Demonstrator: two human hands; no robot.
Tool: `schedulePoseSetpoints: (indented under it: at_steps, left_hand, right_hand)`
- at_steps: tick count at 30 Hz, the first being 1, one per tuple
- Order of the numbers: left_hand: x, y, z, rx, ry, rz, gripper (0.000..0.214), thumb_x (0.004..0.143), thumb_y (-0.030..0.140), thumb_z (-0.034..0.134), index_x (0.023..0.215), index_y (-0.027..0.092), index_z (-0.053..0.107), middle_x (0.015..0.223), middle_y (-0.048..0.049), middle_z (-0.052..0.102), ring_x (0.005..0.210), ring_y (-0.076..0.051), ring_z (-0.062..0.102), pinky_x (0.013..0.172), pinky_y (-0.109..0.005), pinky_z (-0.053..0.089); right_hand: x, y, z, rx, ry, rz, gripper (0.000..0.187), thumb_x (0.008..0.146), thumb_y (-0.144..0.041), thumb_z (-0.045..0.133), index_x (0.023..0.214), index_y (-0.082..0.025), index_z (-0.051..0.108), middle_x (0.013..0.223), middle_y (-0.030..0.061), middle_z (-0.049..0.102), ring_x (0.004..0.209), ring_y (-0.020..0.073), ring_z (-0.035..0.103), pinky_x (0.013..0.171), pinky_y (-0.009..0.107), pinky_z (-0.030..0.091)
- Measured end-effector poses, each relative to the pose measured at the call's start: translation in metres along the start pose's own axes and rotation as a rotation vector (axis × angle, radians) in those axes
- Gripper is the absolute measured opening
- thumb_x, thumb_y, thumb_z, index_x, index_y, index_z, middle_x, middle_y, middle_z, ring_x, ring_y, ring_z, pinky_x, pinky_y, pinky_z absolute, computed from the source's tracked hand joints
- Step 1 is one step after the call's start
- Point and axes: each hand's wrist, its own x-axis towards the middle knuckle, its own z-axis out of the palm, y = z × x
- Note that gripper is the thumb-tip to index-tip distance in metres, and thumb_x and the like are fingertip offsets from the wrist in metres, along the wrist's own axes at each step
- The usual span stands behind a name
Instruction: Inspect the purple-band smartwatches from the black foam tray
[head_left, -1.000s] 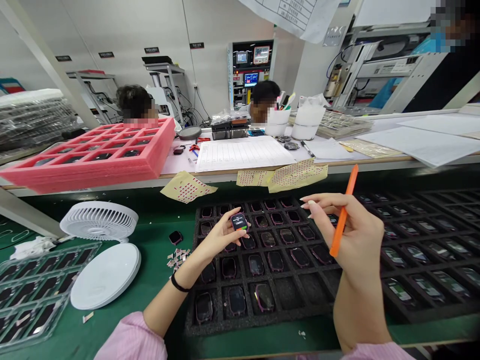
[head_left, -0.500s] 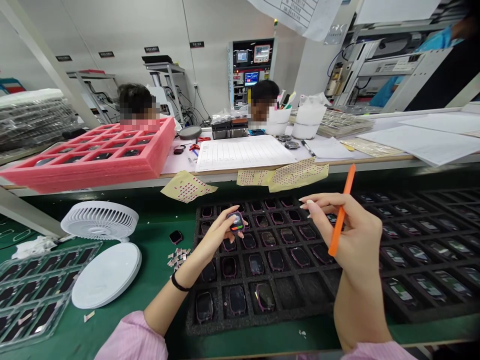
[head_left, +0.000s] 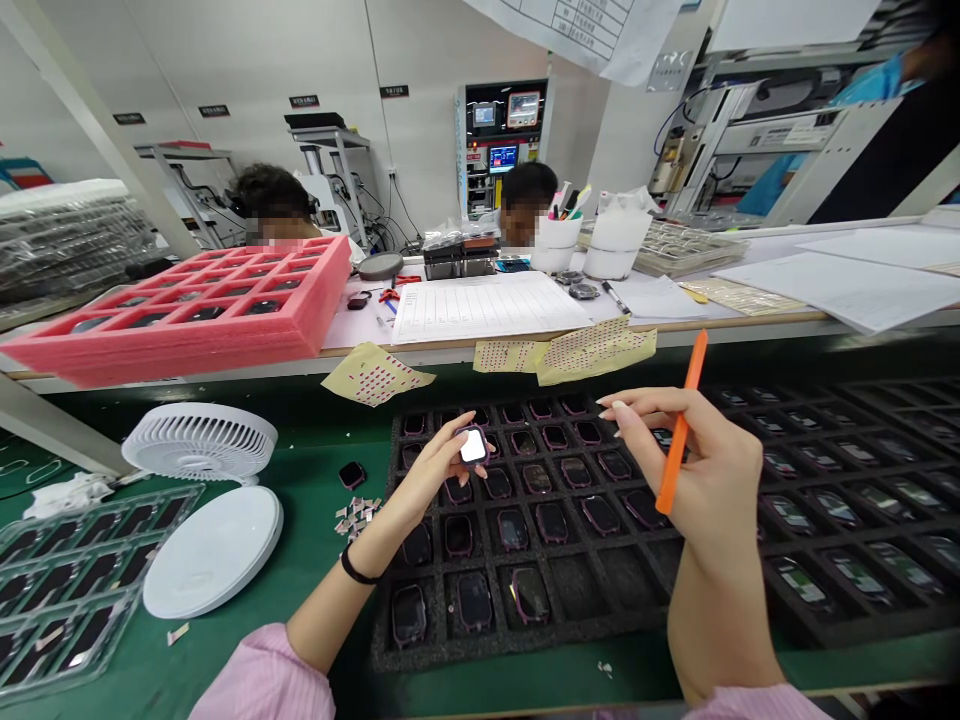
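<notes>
My left hand [head_left: 439,462] grips a small smartwatch body [head_left: 474,447] by its edges, its screen lit plain white and turned toward me. The orange pen-like stick [head_left: 682,425] lies across my right hand [head_left: 701,450], which is raised to the right with the fingers closed around it. Below both hands spreads a black foam tray [head_left: 442,655], with dark watch bodies in most of its pockets and a few bare pockets at the front right. One more dark watch body [head_left: 352,474] rests on the green mat, left of the tray.
A white fan [head_left: 214,550] stands at left beside clear plastic trays [head_left: 75,600] of dark screens. Small scraps [head_left: 358,517] lie near my left forearm. Ahead, a shelf holds a pink foam tray [head_left: 300,320] and papers [head_left: 487,305]. Two people sit beyond it.
The watch screen in my left hand has gone from a coloured picture to plain white. Both hands stay almost in place. A person at the back left has shifted their head slightly.
</notes>
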Motion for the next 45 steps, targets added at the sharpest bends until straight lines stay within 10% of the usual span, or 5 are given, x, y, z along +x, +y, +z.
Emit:
schedulePoseSetpoints:
  at_steps: [23, 45]
  left_hand:
    - [-0.0005, 0.0065, 0.0002, 0.147, 0.056, 0.017, 0.040, 0.084, 0.044, 0.054, 0.108, 0.014, 0.060, 0.079, -0.0071, 0.069, 0.051, -0.011, 0.058, 0.044, -0.020, 0.030]
    - [0.0030, 0.0008, -0.0038, 0.166, 0.009, 0.030, 0.050, 0.082, 0.042, 0.059, 0.124, 0.015, 0.051, 0.095, -0.0096, 0.068, 0.062, -0.013, 0.063, 0.050, -0.021, 0.035]
  right_hand:
    - [-0.0002, 0.0001, -0.0001, -0.021, -0.005, -0.015, 0.007, 0.083, -0.021, 0.063, 0.077, -0.022, 0.059, 0.081, 0.0031, 0.071, 0.064, 0.0191, 0.068, 0.058, 0.033, 0.055]
    - [-0.0007, -0.0011, -0.0001, -0.013, -0.013, -0.003, 0.006, 0.082, -0.019, 0.064, 0.078, -0.021, 0.060, 0.081, 0.0033, 0.070, 0.065, 0.0193, 0.068, 0.059, 0.033, 0.054]
